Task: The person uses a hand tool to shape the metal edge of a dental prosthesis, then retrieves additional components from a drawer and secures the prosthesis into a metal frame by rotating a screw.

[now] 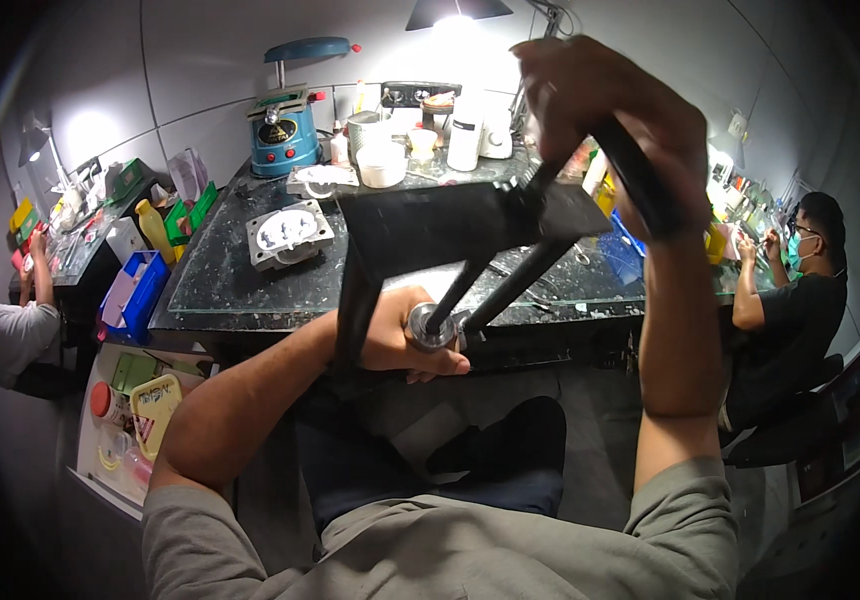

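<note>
In front of me, above the bench edge, I hold a black metal hand press (420, 225) tilted, with a flat plate, two rods and a lever. My left hand (390, 330) is closed around its lower end, beside a silver round collar (431, 326) on one rod; some of its fingers are hidden. High on the right, my right hand (610, 100) wraps the black lever handle (640, 180), slightly blurred. Beyond the press, on the left, lies a metal flask half (290, 235) filled with white plaster with small dark shapes in it.
A blue vacuum-forming machine (285, 135) and a white tub (382, 164) stand at the back of the dark bench (220, 270). A lamp (458, 14) shines above. An open drawer (110, 390) and a blue bin (138, 295) are at left. Masked co-workers sit on both sides.
</note>
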Tool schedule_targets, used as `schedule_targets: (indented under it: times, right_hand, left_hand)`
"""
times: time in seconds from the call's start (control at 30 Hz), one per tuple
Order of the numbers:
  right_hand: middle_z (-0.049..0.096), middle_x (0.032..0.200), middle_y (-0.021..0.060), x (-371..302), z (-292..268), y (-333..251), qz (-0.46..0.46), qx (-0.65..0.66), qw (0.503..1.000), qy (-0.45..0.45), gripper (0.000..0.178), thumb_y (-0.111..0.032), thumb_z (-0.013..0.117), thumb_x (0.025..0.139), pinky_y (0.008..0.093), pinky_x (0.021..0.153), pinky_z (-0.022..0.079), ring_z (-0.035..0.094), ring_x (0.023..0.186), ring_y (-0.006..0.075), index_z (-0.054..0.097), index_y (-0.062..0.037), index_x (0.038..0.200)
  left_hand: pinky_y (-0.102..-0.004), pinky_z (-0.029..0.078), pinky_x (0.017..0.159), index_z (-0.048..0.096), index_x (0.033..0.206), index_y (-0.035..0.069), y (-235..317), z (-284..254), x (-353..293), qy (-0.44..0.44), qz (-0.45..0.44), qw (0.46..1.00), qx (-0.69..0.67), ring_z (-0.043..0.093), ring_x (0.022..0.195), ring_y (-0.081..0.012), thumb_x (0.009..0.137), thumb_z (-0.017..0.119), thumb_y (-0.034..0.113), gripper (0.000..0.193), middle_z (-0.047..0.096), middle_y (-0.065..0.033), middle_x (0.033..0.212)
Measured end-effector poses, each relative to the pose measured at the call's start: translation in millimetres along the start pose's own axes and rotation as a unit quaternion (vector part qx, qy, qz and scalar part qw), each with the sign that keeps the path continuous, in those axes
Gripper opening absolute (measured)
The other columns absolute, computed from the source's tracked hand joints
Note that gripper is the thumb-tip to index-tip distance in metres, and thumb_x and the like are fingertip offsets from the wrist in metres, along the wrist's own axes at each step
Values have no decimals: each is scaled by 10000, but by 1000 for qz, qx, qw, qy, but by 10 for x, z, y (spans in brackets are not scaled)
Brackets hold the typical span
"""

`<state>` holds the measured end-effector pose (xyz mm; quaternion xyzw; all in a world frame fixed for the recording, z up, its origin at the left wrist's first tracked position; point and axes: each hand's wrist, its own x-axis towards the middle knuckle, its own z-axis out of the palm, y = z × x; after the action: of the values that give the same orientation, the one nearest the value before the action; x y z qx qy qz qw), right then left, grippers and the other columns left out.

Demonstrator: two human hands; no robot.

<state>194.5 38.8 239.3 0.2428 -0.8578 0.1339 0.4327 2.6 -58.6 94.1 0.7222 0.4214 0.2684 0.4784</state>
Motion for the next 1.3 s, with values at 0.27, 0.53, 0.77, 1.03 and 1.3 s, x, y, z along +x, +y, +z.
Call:
schedule_targets:
  times: [0.27, 0.53, 0.77, 1.03, 1.3]
  right_hand:
    - [620, 813, 94, -57, 57, 236, 13, -77, 996, 52, 572, -452, 380, 1036, 301, 724, 471, 590, 784, 161, 614, 44, 875]
    - [595, 725, 12, -1, 112, 256, 93, -151, 981, 77, 375, -343, 555, 1003, 246, 621, 429, 523, 668, 75, 666, 2, 903]
    - [517, 609, -19, 1, 194, 217, 136, -267, 951, 72, 356, -365, 594, 977, 247, 549, 372, 450, 585, 51, 738, -52, 1066]
    - [623, 753, 6, -33, 69, 266, 159, -203, 964, 72, 470, -476, 582, 952, 284, 697, 450, 562, 734, 87, 715, -45, 1086]
    - [558, 1338, 202, 297, 82, 398, 485, -354, 787, -141, 717, -568, 397, 992, 389, 1030, 435, 607, 1170, 299, 472, 33, 1375]
  left_hand:
    - [-268, 422, 476, 640, 701, -32, -77, -120, 62, -13, -8, 999, -48, 552, 496, -121, 842, 749, 185, 281, 591, -68, 609]
    - [-263, 432, 471, 647, 714, -43, -65, -151, 55, -17, -24, 997, -68, 550, 492, -128, 835, 749, 162, 259, 588, -70, 606]
    - [-268, 440, 493, 627, 681, -7, -166, -199, 96, -36, -41, 997, -48, 552, 498, -120, 856, 735, 200, 292, 583, -46, 580]
    - [-271, 459, 481, 661, 749, -7, -105, -189, 181, 49, 0, 998, -25, 571, 500, -125, 854, 719, 161, 207, 611, -54, 607]
    - [-430, 515, 606, 623, 686, -6, -773, -532, 471, 579, 7, 764, 286, 640, 669, -377, 835, 671, 179, 242, 636, -202, 679]
